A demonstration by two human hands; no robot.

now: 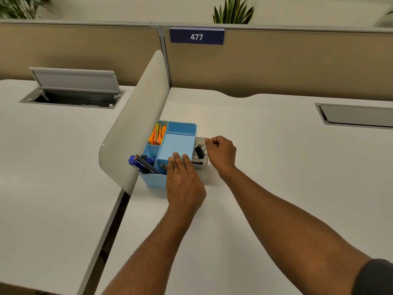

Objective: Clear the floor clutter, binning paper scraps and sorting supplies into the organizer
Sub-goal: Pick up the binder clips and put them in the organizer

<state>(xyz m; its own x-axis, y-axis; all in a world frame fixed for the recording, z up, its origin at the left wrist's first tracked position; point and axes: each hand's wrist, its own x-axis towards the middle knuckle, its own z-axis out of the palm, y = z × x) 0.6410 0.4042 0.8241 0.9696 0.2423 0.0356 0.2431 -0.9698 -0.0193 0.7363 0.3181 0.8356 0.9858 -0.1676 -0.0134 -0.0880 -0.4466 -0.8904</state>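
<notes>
A light blue desk organizer [174,143] stands on the white desk against a curved divider. Its back left compartment holds orange and green sticky flags [157,134]; the front left one holds blue markers and dark pens [143,163]. A clear drawer [202,141] juts out of its right side with black binder clips lying in it. My left hand [182,177] rests flat on the organizer's front right corner, fingers straight. Over the drawer, my right hand [221,152] pinches the wire handle of a black binder clip [199,151].
The curved white divider [136,128] stands left of the organizer. An open cable hatch [74,90] sits in the left desk and a shut one [357,114] at the right. A beige partition with a sign reading 477 [196,36] runs along the back.
</notes>
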